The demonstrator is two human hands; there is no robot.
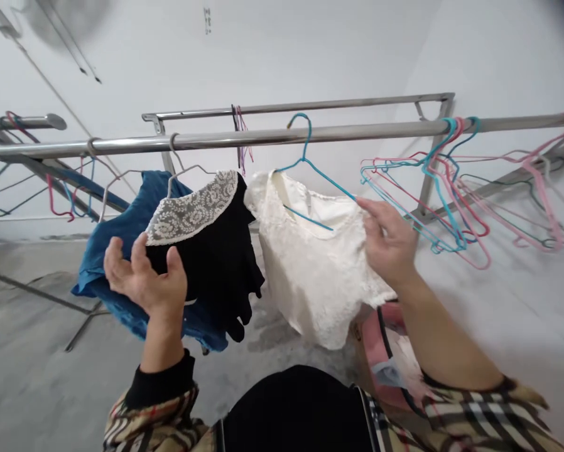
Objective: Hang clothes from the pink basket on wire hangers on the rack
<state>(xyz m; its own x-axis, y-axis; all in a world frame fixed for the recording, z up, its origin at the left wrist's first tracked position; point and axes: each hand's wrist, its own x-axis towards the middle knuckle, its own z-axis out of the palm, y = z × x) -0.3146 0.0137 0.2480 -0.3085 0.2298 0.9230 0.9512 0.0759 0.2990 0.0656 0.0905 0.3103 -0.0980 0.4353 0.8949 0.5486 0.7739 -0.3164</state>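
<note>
My right hand [390,242] hides part of the right shoulder of the white top [310,282]; the black top [211,270] covers some of the blue top [122,220]. My forearm [444,333] blocks part of the basket [371,342]. The marks [207,21] far off are too small to read.

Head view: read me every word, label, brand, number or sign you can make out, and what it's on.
Nothing is readable.
Dark marks on the wall: possibly writing, too small and blurred to read.
White top, black top, blue garment: no readable text.
Blue hanger: no readable text.
</note>
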